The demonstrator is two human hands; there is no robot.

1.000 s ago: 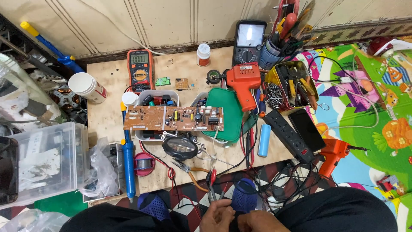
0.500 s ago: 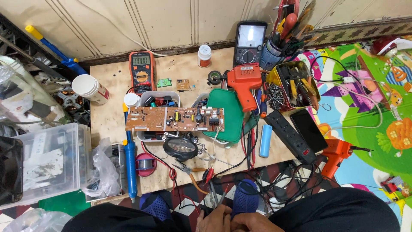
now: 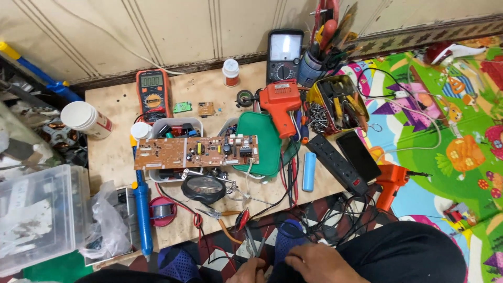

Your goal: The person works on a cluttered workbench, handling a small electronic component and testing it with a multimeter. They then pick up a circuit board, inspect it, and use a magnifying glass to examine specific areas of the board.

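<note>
Cluttered wooden tabletop (image 3: 115, 152) stood against a panelled wall, beside a colourful mat (image 3: 461, 131).
Both hands, right (image 3: 319, 262) and left (image 3: 254, 272), curled around tweezers (image 3: 250, 242) at the lower edge, lower than before; grip unclear.

Orange multimeter screen (image 3: 151, 80) greenish; black meter's dial (image 3: 285, 46) white

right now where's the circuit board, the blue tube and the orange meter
circuit board (image 3: 196, 152), head view, middle of its brown face
blue tube (image 3: 309, 171), head view, mid-body
orange meter (image 3: 152, 95), head view, centre dial
</note>
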